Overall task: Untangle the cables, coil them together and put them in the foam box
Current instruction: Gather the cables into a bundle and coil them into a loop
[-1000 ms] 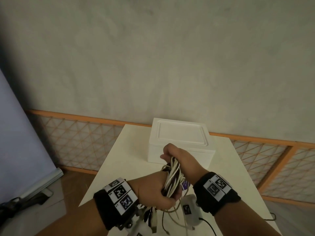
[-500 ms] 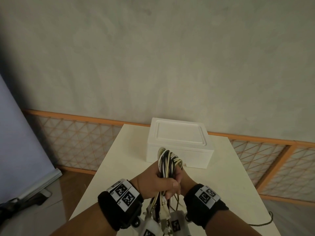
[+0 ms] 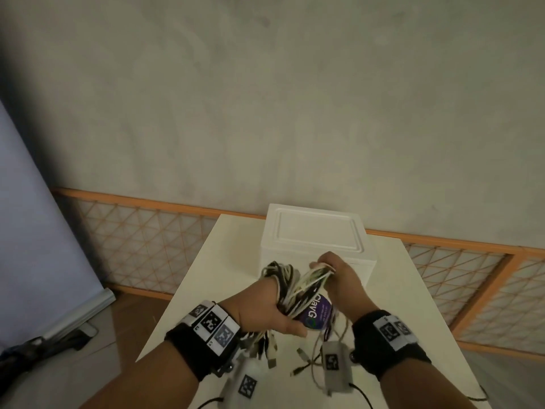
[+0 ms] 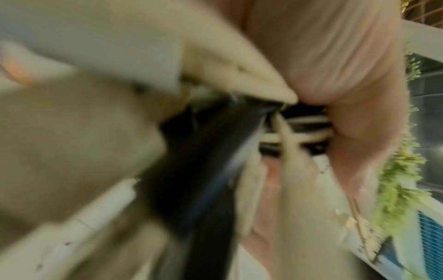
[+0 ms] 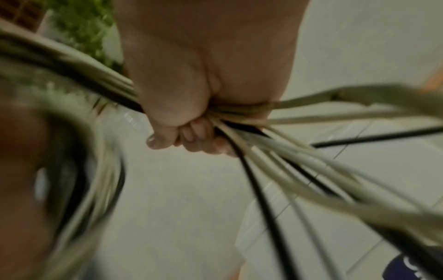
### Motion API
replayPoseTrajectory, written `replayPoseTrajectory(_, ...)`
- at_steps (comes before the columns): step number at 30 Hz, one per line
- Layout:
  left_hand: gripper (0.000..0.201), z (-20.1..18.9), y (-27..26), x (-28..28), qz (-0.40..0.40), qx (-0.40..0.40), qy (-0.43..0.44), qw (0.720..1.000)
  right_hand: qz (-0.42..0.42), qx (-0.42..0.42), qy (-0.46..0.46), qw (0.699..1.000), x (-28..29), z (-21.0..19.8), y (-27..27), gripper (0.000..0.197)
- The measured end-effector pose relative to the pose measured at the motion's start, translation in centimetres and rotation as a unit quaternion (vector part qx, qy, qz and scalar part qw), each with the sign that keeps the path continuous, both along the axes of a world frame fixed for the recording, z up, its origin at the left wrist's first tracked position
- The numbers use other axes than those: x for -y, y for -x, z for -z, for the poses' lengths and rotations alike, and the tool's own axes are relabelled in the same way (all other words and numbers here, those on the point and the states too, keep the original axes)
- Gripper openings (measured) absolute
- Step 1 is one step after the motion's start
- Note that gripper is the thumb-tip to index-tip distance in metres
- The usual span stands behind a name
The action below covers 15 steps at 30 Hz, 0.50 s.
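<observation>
So the cables (image 3: 290,286) are a mixed bundle of cream-white and black ones, held up in the air just in front of me, above the near part of the counter (image 3: 392,293). My left hand (image 3: 259,308) has its fingers wrapped round the thick looped part of the bundle, with the loops sticking up past my knuckles and a bunch of loose plug ends dangling below my wrist. My right hand (image 3: 339,278) is curled tight round a flatter fan of strands pulled off to the right side, so the cables stretch between the two hands; the right wrist view shows my fingers (image 5: 199,136) clamped on them, white and black strands spreading out from the fist. The left wrist view is too blurry to make out much beyond black and pale cable right up against the lens. Tucked under the bundle between my hands is a round purple label (image 3: 317,312) with white lettering; can't tell what it's attached to. The foam box (image 3: 317,231) sits on the counter just past my hands, white, lid on. Behind the counter there's an orange-framed lattice fence (image 3: 141,234) along a grey wall (image 3: 265,113).
</observation>
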State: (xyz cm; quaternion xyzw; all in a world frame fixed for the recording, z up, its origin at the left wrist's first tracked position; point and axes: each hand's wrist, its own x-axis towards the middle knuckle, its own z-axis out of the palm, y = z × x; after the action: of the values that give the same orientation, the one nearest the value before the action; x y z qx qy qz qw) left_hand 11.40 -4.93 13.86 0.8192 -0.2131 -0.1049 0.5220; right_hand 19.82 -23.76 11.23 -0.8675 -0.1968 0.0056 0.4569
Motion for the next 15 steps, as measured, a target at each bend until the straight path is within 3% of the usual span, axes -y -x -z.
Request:
replayPoseTrajectory(2,0.059,0.8,-0.3,-2.0,-0.057,-0.043,0.074,0.995,0.051,0.039,0.020,0.998,2.1,-0.2,-0.7,0.014)
replayPoseTrajectory(5,0.094,2.2,-0.6,-4.0,-0.114,-0.118,0.305,0.938,0.080,0.059,0.092,0.991,5.4,0.4,-0.5,0.012)
replayPoseTrajectory(8,0.082,2.1,-0.8,-4.1,-0.152,-0.095,0.327,0.928,0.069,0.066,0.177,0.980,7.3,3.0,-0.1,0.016)
replayPoseTrajectory(11,0.071,2.2,-1.1,-4.0,-0.134,-0.121,0.337,0.924,0.087,0.036,0.209,0.973,9.3,5.5,0.2,0.023)
replayPoseTrajectory(14,0.048,1.7,-0.5,-3.8,-0.099,-0.098,0.294,0.946,0.086,-0.035,0.267,0.959,10.7,7.1,0.7,0.021)
replayPoseTrajectory(15,0.044,1.6,-0.3,-3.7,-0.090,-0.085,0.267,0.956,0.056,-0.080,0.316,0.944,10.7,7.1,0.9,0.033)
